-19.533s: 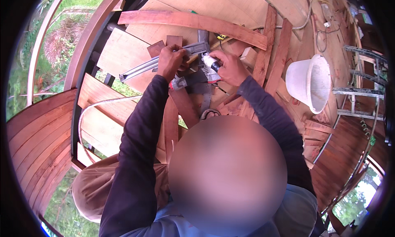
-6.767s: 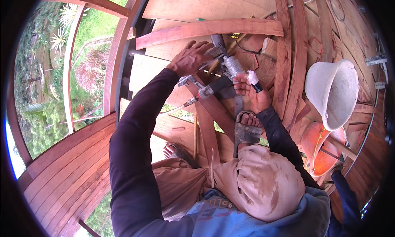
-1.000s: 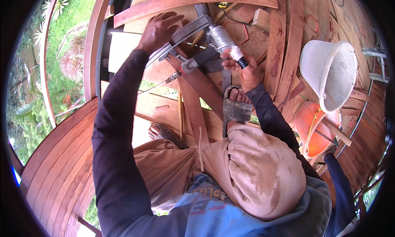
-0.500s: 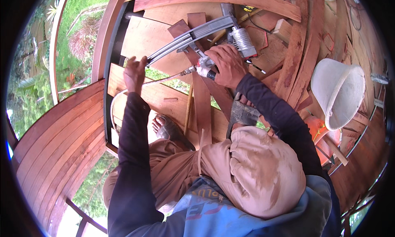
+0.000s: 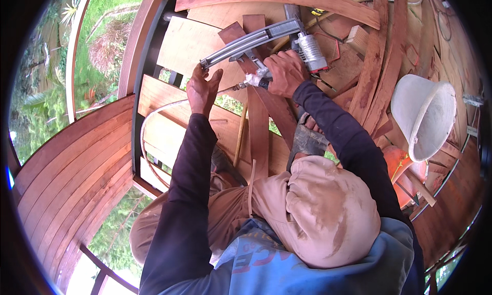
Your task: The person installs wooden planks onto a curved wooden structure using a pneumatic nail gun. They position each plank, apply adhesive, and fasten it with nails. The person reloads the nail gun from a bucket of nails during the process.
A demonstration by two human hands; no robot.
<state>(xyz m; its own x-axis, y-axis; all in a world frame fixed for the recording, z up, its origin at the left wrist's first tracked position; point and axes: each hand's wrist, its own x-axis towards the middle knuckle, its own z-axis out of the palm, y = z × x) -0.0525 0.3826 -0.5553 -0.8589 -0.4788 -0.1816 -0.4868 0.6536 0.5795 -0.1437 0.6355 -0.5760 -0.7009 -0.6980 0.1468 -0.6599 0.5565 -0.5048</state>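
Note:
A grey pneumatic nail gun (image 5: 311, 49) with a long rail-like magazine (image 5: 251, 41) lies across the upper middle, over the boards. My right hand (image 5: 286, 72) is wrapped round its handle, close to the ribbed silver body. White wrapping covers the handle's lower end, where a pale air hose (image 5: 169, 104) joins and loops away to the left. My left hand (image 5: 203, 90) is at the magazine's left end, thumb and fingers apart. One fingertip reaches the magazine's end; whether it presses there I cannot tell.
Loose reddish boards (image 5: 259, 136) cross beneath the tool, with gaps between the planks. Long boards (image 5: 366, 79) lie to the right. A whitish bucket (image 5: 405, 110) rests tilted beside an orange container (image 5: 394, 159). A slatted wood panel (image 5: 77, 177) stands at left.
My left hand has shifted right along with the magazine's end, and its fingers have spread from a pinch. The nail gun has tilted slightly; my right hand keeps its grip.

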